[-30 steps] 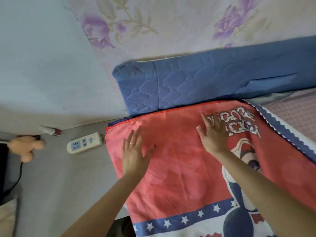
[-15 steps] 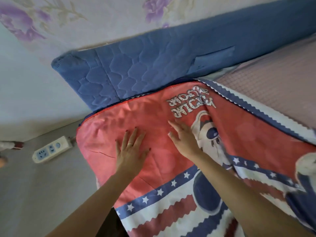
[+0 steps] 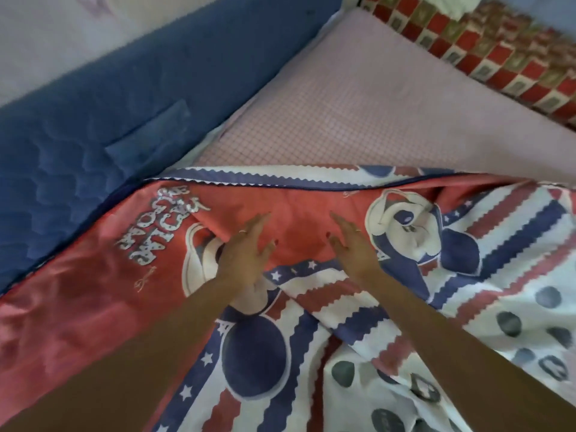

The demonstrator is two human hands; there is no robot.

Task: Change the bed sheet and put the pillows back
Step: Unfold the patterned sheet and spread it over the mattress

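- We press our left hand and right hand flat, fingers spread, on the red cartoon-print cotton bed sheet.
- That sheet partly covers the pink checked mattress, beside the blue quilted headboard.

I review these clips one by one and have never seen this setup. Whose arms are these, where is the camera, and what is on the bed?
There is no machine here. A person wears a wide-angle camera on the head, looking forward and down, so the two bare arms reaching in from the bottom are that person's own. This is the only view.

The left hand and the right hand both lie flat, fingers straight, on a red cartoon sheet with stars, stripes and dots. They press on it; neither grips anything.

The sheet covers only the near part of the bed. Beyond its zigzag edge the pink checked mattress cover is still bare. A blue quilted headboard runs along the left, and a red checked blanket lies at the far corner. No pillows can be made out.
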